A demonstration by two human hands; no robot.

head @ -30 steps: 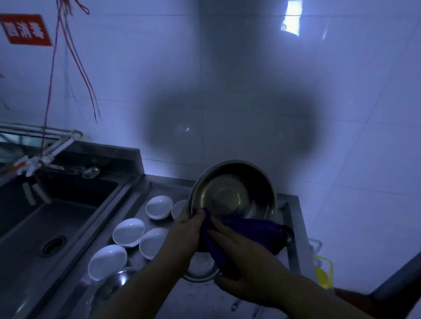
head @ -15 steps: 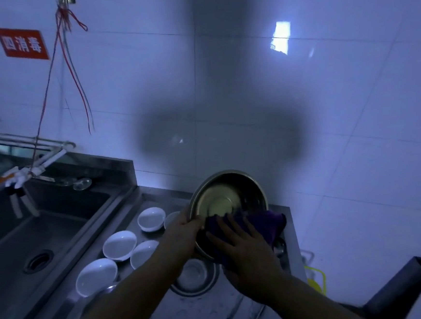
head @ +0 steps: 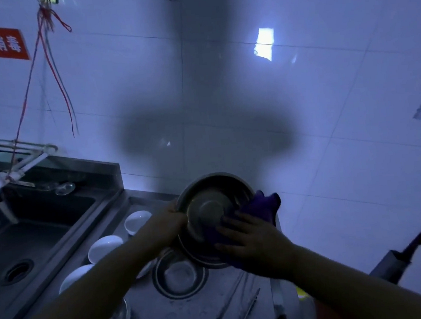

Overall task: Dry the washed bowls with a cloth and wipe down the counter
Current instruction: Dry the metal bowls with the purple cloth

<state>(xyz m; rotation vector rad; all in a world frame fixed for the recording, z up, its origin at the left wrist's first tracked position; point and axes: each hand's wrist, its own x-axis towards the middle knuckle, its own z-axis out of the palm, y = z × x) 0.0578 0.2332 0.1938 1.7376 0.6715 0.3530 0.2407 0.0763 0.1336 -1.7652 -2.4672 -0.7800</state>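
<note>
The room is dim, tinted blue. A wall of large glossy white tiles (head: pixel 325 100) fills most of the view, with thin grout lines crossing it. A bright rectangular reflection of light (head: pixel 264 43) glints on the tiles at upper right, and a broad dark shadow (head: pixel 202 134) spreads across the middle of the wall. At upper left hangs a red rectangular sign with white characters (head: pixel 0 42). Thin red strings (head: pixel 56 65) dangle from a fixing high on the wall. Below left sits a deep stainless steel sink basin (head: pixel 34 236) with a round drain (head: pixel 18 271). White pipes (head: pixel 17 147) run along the wall above it.
</note>
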